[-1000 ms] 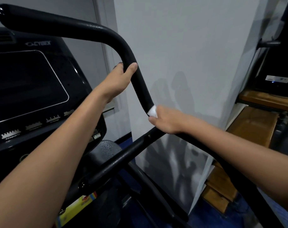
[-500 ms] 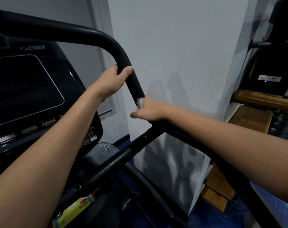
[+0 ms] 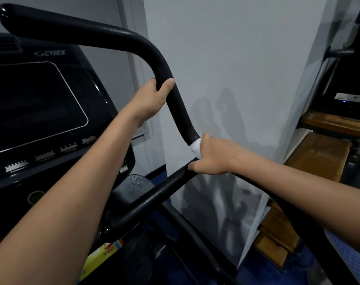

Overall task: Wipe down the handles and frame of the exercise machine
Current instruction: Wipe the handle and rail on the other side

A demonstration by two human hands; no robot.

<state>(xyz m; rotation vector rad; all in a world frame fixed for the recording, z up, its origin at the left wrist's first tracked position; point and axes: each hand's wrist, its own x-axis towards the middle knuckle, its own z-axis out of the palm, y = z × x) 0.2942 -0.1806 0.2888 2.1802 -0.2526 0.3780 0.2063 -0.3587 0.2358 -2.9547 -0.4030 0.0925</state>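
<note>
Dim indoor light, soft wall [image 3: 236, 58] shadows, wide-angle edge distortion

The left hand [image 3: 149, 100] grips the curved black padded handlebar [image 3: 105, 37] above the right hand [image 3: 211, 159], which presses a small white cloth [image 3: 196, 148] against its lower bend. The dark console screen [image 3: 34, 103] lies left; brown wooden shelves [image 3: 317, 159] stand right.

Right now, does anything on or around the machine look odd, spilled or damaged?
Only droplets beaded on the grey cover below the console. Otherwise nothing stands out: left hand grips the handle, right hand presses a white wipe to it.
</note>
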